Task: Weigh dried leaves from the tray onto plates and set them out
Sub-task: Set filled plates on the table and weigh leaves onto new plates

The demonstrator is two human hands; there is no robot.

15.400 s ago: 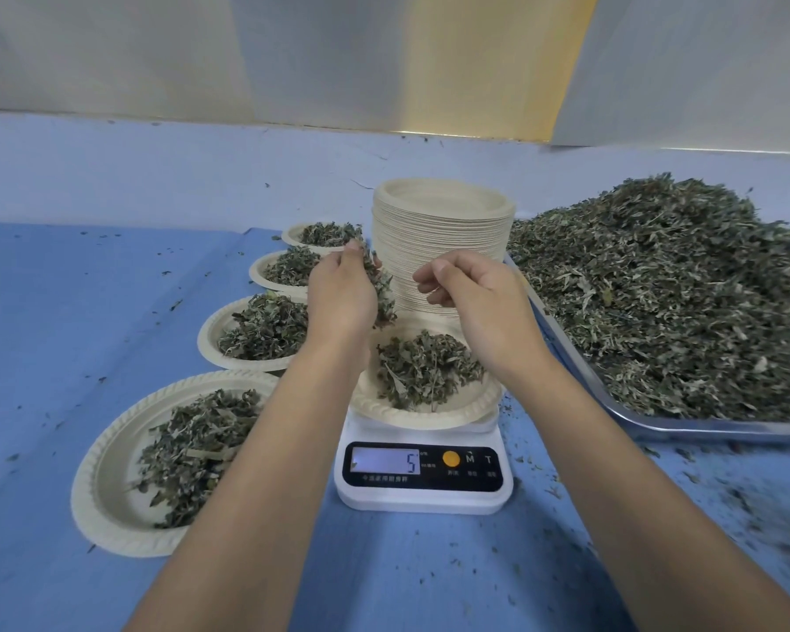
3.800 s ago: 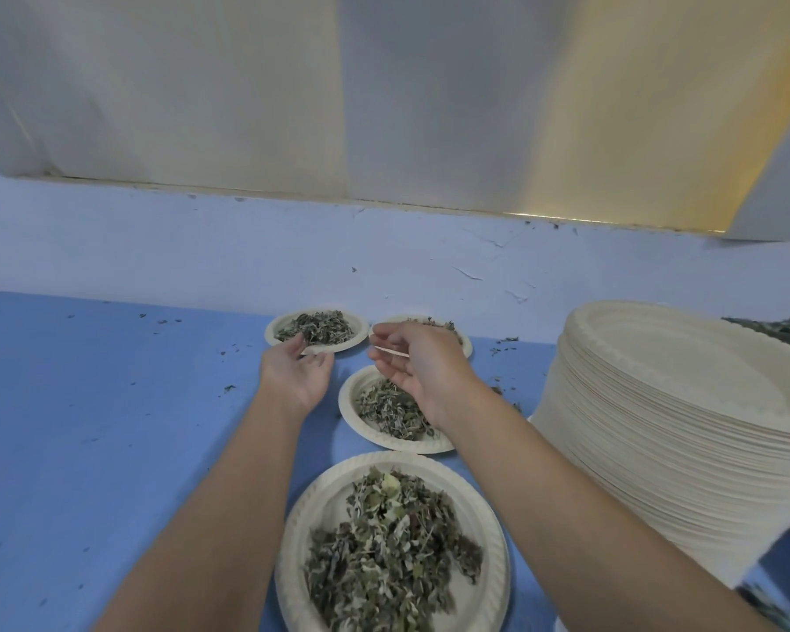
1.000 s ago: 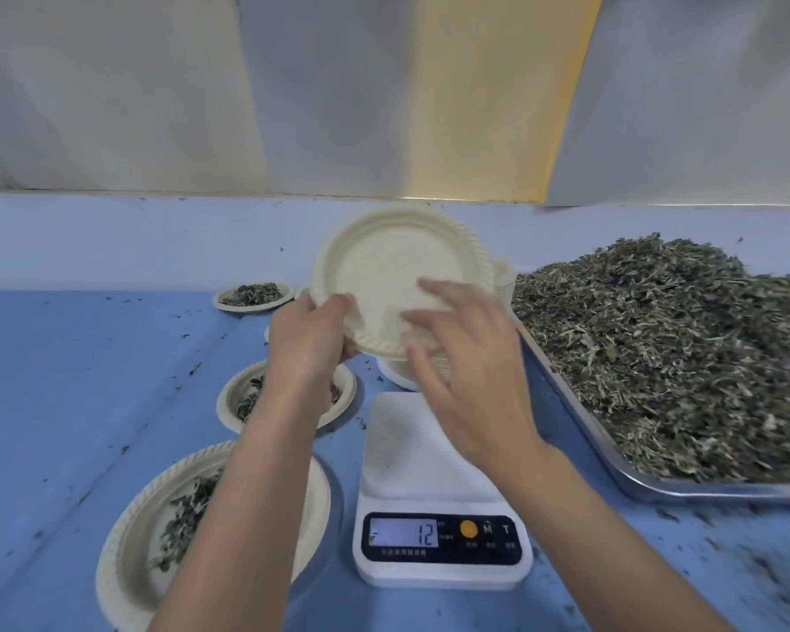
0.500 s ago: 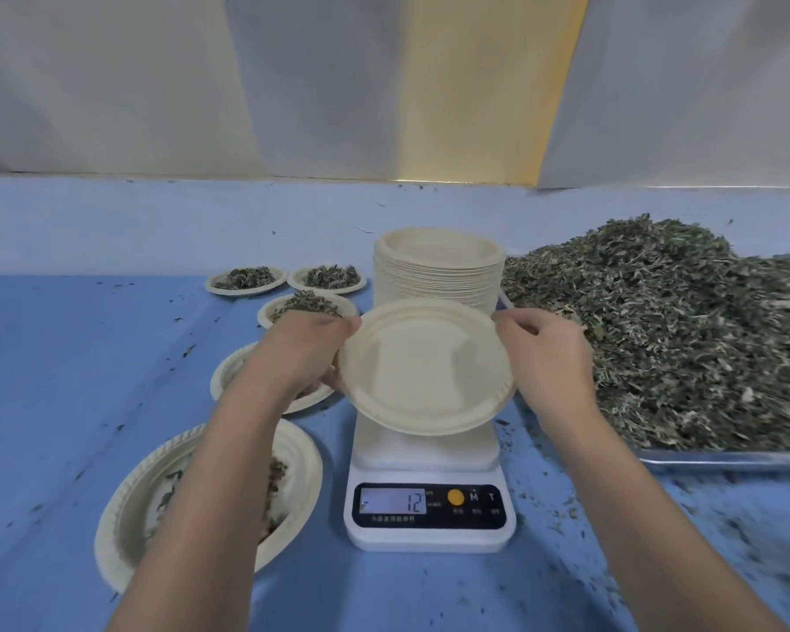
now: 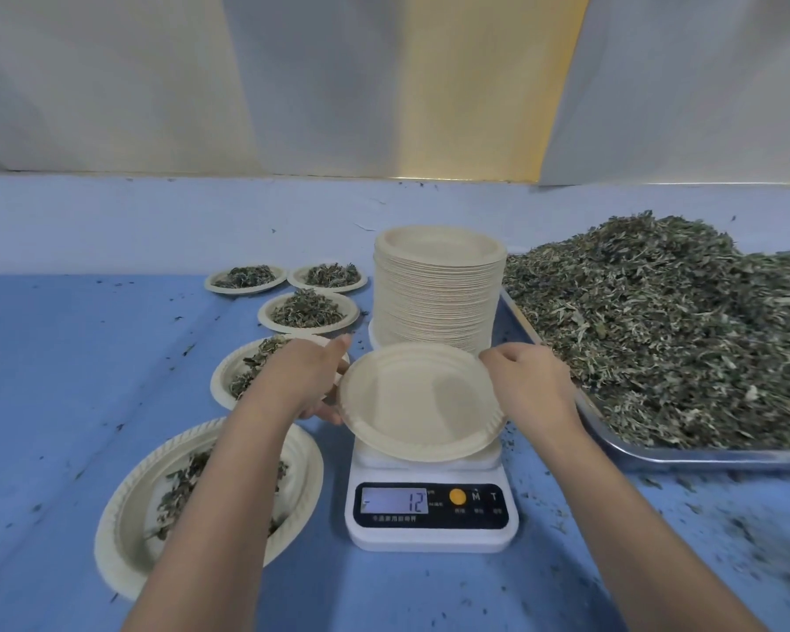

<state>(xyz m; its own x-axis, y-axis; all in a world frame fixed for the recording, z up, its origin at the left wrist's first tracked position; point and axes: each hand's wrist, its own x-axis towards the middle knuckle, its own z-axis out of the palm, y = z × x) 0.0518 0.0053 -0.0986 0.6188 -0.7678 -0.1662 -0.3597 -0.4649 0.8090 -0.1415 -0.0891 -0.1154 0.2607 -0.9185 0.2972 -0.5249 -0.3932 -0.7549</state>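
Observation:
An empty beige plate (image 5: 422, 401) sits low over the white scale (image 5: 431, 517), whose display reads 12. My left hand (image 5: 306, 380) grips the plate's left rim and my right hand (image 5: 527, 385) pinches its right rim. I cannot tell whether the plate rests on the scale platform. A metal tray (image 5: 703, 456) at the right holds a large heap of dried leaves (image 5: 666, 321). Behind the scale stands a tall stack of empty plates (image 5: 438, 289).
Several plates with leaves lie in a line on the blue table at the left: a near one (image 5: 128, 508) under my left forearm, one (image 5: 228, 371) behind it, and three farther back (image 5: 308, 312). Leaf crumbs dot the table. A wall rises behind.
The empty plate has come down from in front of the stack to just over the scale platform. Both hands lowered with it, still on its rims.

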